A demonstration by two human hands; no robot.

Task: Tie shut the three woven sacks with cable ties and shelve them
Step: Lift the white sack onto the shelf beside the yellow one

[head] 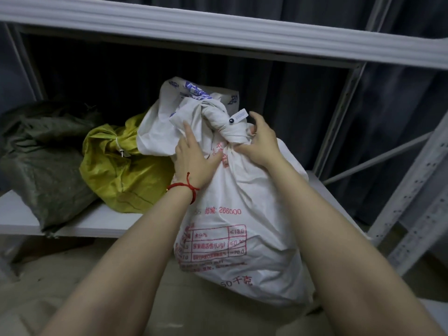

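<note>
A white shelf (101,221) is backed by grey curtains (400,117); three sacks (43,166) are counted; the white sack (242,202), at three o'clock of the others, is gripped at its neck by the right hand (257,141) and pressed by the flat-fingered left hand (191,158).

The white sack (254,195) hides part of the yellow sack (121,175) — print on its tie tag (240,115) unreadable.

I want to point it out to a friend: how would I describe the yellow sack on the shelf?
Find the lower white shelf board. On it, the yellow sack lies between a dark green sack on the left and a white printed sack on the right. It alone is bright yellow.
</note>
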